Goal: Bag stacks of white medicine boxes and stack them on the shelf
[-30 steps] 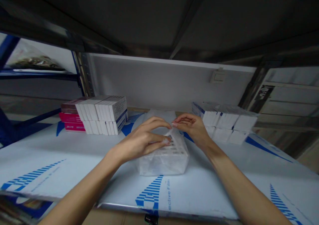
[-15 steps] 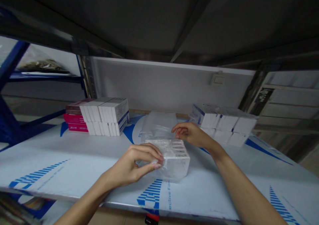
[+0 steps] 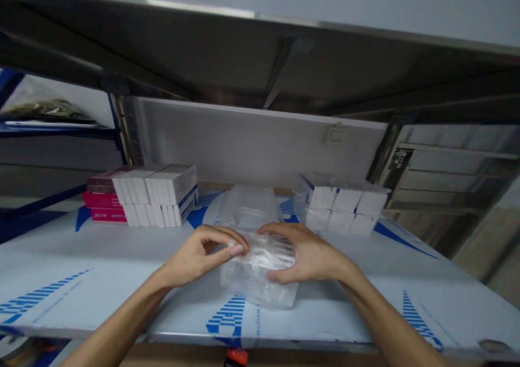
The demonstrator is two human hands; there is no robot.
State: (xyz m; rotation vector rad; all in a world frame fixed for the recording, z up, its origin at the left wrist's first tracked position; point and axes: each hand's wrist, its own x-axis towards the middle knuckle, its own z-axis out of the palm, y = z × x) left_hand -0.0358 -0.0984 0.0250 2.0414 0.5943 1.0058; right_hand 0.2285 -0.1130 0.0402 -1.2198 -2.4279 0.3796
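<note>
A block of white boxes (image 3: 280, 256) inside a clear plastic bag (image 3: 260, 285) lies near the shelf's front edge, between my hands. My left hand (image 3: 203, 253) is closed in a pinch on the bag's film at the block's left side. Across the block's right end lies my right hand (image 3: 303, 250), its thumb and fingers spread around the bagged boxes and touching them. The print on the boxes is blurred under the crinkled film. Just behind the block, a flat stack of clear bags (image 3: 249, 201) rests on the shelf.
White boxes (image 3: 156, 193) stand stacked at the back left, beside pink boxes (image 3: 106, 200). Film-wrapped white boxes (image 3: 345, 201) sit at the back right. The shelf (image 3: 134, 280) has blue-printed protective film. An upper shelf (image 3: 227, 58) hangs low overhead.
My right hand has come down from above the block onto its right end. The film over the boxes is now more bunched. The camera view has shifted, showing the upper shelf's front edge.
</note>
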